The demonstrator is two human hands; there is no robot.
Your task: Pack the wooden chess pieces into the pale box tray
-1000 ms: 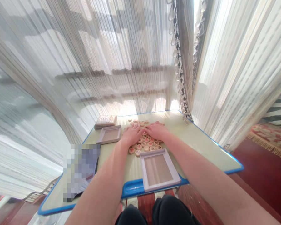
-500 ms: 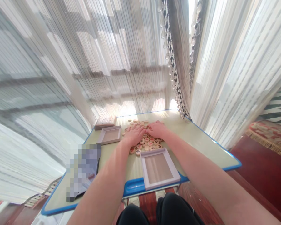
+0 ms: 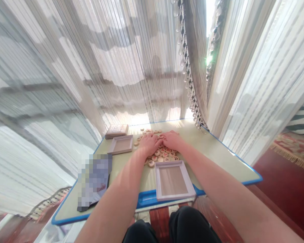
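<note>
Round wooden Chinese chess pieces (image 3: 164, 154), marked with red and dark characters, lie in a loose pile in the middle of the small table. My left hand (image 3: 150, 144) rests over the left of the pile, fingers stretched towards the right. On the far right side, my right hand (image 3: 171, 139) lies over more pieces, its fingers pointing left. The fingertips of both hands nearly meet, and some pieces are hidden under them. A shallow pale box half (image 3: 172, 179) sits at the table's near edge, just in front of the pile, with nothing in it.
Another shallow box part (image 3: 120, 144) lies left of the pile, near a flat stacked box (image 3: 116, 131). A partly pixelated tablet-like device (image 3: 97, 182) lies at the left. The table (image 3: 218, 165) has a blue rim, and sheer curtains (image 3: 142, 67) hang behind it.
My left hand has drawn in to the right, its fingers closer together. My right hand stays over the pieces at nearly the same spot. The whole view has shifted slightly.
</note>
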